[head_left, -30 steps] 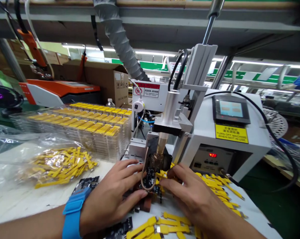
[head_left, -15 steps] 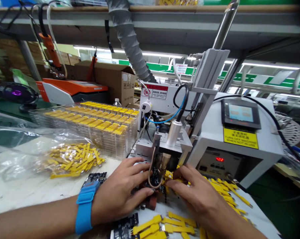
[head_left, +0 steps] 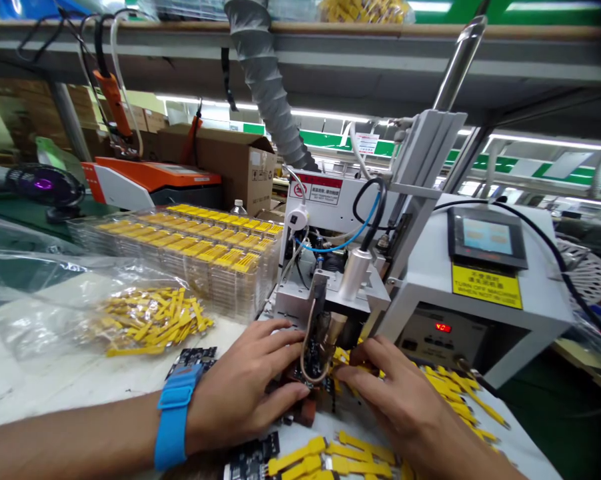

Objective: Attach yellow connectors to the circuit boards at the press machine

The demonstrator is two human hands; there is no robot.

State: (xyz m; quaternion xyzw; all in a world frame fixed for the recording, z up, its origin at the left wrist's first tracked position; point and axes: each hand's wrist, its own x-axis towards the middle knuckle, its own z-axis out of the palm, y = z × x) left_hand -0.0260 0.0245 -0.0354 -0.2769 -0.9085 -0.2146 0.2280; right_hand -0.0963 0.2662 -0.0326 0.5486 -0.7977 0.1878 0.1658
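Closely, two bare hands work under a metal machine head

At the lower centre of the frame, the left hand (head_left: 260,383), its wrist wrapped in a matte blue band (head_left: 174,417), lies with fingers stretched long and thumb apart, tips meeting the dark workpiece; whether its grip is pinching anything cannot be told. Just right of centre, the right hand (head_left: 395,380) has a curled grip, thumb and fingertip pinching a flat yellow connector (head_left: 341,358) beside a black circuit board (head_left: 314,363) rough with tiny components. A slim, U-shaped tube (head_left: 314,380) loops over that board, below a smooth silver cylinder (head_left: 356,275).

Flat, strip-like yellow pieces (head_left: 358,460) lie on the white desk (head_left: 15,390) at bottom centre. Left of centre, a crinkled, transparent bag (head_left: 55,327) covers more of them, before stacked clear plastic trays (head_left: 235,287). A grey, ribbed duct (head_left: 268,80) hangs at upper centre.
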